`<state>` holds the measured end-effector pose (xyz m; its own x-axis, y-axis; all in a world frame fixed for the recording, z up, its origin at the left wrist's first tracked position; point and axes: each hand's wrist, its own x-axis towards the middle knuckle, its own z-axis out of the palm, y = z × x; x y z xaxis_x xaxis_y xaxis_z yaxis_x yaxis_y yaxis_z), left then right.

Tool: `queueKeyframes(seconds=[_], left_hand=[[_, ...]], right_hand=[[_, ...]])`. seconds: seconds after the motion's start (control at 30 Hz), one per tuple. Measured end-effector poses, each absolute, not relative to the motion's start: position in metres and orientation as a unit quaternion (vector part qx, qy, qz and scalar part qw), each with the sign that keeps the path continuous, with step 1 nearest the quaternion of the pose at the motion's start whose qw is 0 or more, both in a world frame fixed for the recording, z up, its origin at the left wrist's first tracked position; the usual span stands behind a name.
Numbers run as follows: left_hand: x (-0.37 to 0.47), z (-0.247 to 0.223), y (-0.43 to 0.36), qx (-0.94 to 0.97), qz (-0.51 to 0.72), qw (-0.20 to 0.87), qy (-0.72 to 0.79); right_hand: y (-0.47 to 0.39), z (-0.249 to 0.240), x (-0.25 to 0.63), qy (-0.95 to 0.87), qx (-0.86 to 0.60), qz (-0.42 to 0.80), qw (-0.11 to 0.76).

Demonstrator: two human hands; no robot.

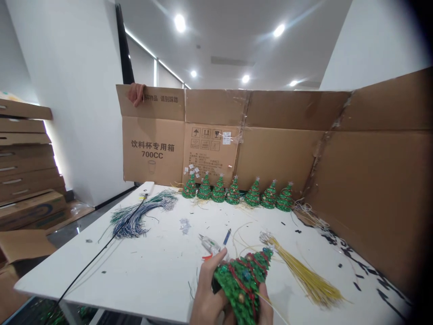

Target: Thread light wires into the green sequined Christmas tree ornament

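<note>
A small green Christmas tree point(243, 282) with red garland and gold and blue baubles is tilted near the table's front edge, its star-topped tip to the upper right. My left hand point(208, 289) wraps round its base side, thumb up. On the tree's right side, my right hand point(266, 303) presses against it with the fingers that show; the rest is hidden behind the tree. A thin pale-yellow wire point(270, 304) runs beside that hand. Just beyond lie a clear tool with a pointed tip point(210, 245) and a blue pen-like stick point(227, 237).
Several finished-looking small trees point(219, 189) stand in a row along the cardboard wall point(277, 153). A bundle of yellow wires point(306, 271) lies right, a blue-green bundle point(130, 221) left, with a black cable point(91, 257) across it. Another person's hand point(136, 94) grips the cardboard's top.
</note>
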<state>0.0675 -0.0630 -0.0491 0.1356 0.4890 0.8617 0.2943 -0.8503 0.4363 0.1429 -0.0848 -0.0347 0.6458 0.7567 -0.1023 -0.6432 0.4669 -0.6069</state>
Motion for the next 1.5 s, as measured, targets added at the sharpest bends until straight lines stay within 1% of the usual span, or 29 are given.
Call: queueKeyframes(seconds=[0.1, 0.23, 0.37, 0.47, 0.7, 1.03, 1.27, 1.5], left_hand=[[0.063, -0.050, -0.064, 0.730, 0.616, 0.145, 0.260], [0.056, -0.049, -0.070, 0.697, 0.646, 0.143, 0.275], [0.050, -0.046, -0.073, 0.676, 0.656, 0.146, 0.301], [0.047, -0.046, -0.072, 0.705, 0.634, 0.142, 0.285], [0.047, -0.043, -0.074, 0.734, 0.585, 0.176, 0.296], [0.046, -0.040, -0.070, 0.757, 0.551, 0.203, 0.287], [0.047, -0.040, -0.068, 0.772, 0.549, 0.177, 0.266], [0.043, -0.042, -0.062, 0.770, 0.569, 0.136, 0.256]], right_hand=[[-0.088, -0.035, 0.135, -0.089, -0.279, 0.447, 0.845], [-0.093, -0.033, 0.121, -0.093, -0.259, 0.497, 0.823], [-0.098, -0.029, 0.112, -0.096, -0.269, 0.511, 0.811], [-0.100, -0.027, 0.110, -0.087, -0.279, 0.512, 0.808], [-0.098, -0.026, 0.114, -0.040, -0.271, 0.518, 0.810], [-0.095, -0.031, 0.116, 0.018, -0.253, 0.517, 0.818], [-0.097, -0.027, 0.117, 0.013, -0.258, 0.521, 0.814], [-0.098, -0.028, 0.118, -0.020, -0.315, 0.490, 0.812]])
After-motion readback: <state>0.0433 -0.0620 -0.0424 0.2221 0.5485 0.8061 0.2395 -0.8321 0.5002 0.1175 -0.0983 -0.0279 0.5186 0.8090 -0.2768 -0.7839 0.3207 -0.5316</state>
